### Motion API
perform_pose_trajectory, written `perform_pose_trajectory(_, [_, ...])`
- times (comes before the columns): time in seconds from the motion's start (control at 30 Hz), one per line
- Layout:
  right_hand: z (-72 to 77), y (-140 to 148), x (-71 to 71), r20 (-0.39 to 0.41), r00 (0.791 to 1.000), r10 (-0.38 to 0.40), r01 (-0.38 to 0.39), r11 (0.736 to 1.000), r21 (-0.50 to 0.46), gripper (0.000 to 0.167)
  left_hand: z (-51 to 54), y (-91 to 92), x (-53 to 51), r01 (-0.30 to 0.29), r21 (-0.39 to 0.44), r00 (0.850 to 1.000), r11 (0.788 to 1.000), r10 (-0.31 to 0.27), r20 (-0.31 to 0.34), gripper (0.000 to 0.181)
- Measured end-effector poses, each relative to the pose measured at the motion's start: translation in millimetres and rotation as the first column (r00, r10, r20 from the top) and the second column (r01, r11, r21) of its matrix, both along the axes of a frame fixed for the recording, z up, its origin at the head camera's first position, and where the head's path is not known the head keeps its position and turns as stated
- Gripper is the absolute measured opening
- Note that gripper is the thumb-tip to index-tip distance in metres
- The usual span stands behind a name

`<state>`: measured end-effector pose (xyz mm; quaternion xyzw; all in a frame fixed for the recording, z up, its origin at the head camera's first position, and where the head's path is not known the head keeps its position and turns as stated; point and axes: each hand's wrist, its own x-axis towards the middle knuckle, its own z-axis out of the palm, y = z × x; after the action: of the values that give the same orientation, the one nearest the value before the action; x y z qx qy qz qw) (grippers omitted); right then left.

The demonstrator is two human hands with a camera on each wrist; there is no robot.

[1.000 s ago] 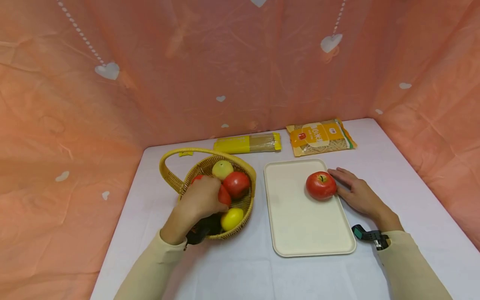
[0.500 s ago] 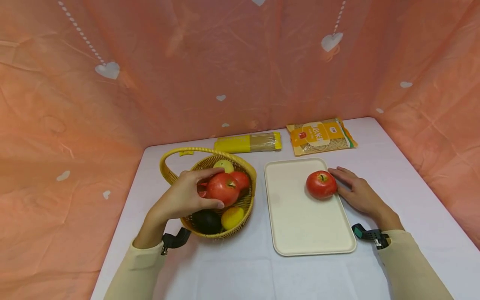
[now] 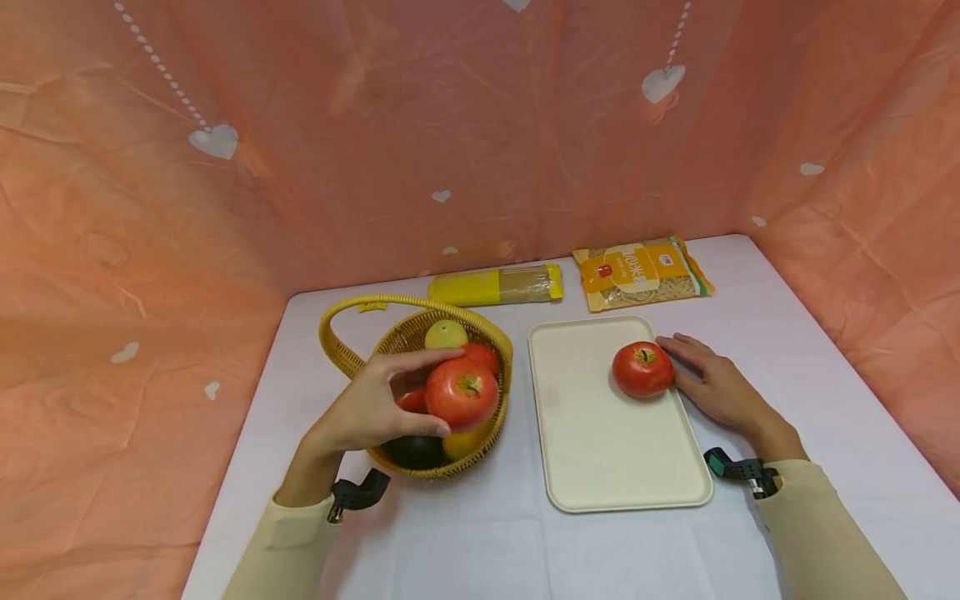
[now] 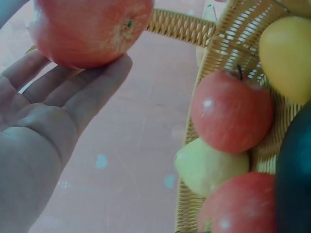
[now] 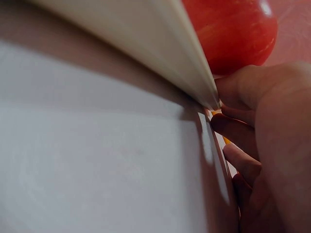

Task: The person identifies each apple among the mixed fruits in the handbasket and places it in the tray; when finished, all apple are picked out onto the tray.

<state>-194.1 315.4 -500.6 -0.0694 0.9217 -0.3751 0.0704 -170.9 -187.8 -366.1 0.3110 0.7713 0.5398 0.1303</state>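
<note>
My left hand point(image 3: 367, 410) grips a red apple point(image 3: 462, 393) between thumb and fingers, over the wicker basket point(image 3: 507, 367). In the left wrist view, the held apple point(image 4: 92, 29) is lifted apart from the fruit. Inside the basket lie more red apples point(image 4: 232, 112), a pale green round fruit point(image 3: 446, 334), a yellow fruit point(image 4: 286, 58) and a dark fruit point(image 3: 414, 452), partly hidden. Another red apple point(image 3: 642, 369) sits on the cream tray point(image 3: 615, 458). My right hand point(image 3: 716, 390) rests at the tray's right edge, fingers extended, beside that apple.
A yellow pack of noodles point(image 3: 495, 285) and an orange pack of noodles point(image 3: 642, 275) lie along the back of the white-covered table point(image 3: 480, 550). The basket's handle point(image 3: 375, 302) arches up at its far left. Pink curtains point(image 3: 480, 167) hang behind and beside the table.
My left hand has come up out of the basket with the red apple and shifted it slightly to the right. The right hand has stayed at the tray's edge.
</note>
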Motion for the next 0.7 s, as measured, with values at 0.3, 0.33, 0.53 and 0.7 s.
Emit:
perform_pose_trajectory(0.3, [-0.1,0.7,-1.4,0.02,1.0,-0.002,0.002,1.0,0.0,0.064,-13.5,13.8,5.1,0.056,0.05,0.998,0.997,-0.057,0.016,0.083])
perform_pose_trajectory(0.33, [0.0,0.5,-1.5,0.023,1.0,-0.003,0.003,1.0,0.0,0.064,-15.2,16.0,5.7,0.062,0.046,0.998,0.997,-0.063,0.018,0.084])
perform_pose_trajectory(0.53, [-0.8,-0.6,-2.4,0.045,0.999,-0.007,0.007,1.0,0.002,0.065,-25.3,33.7,7.3,0.112,0.026,0.994,0.993,-0.112,-0.007,0.083])
perform_pose_trajectory(0.7, [-2.0,-0.8,-2.4,0.042,0.999,-0.009,0.009,1.0,0.007,0.065,-32.4,51.6,7.8,0.153,0.058,0.988,0.986,-0.154,0.011,0.08])
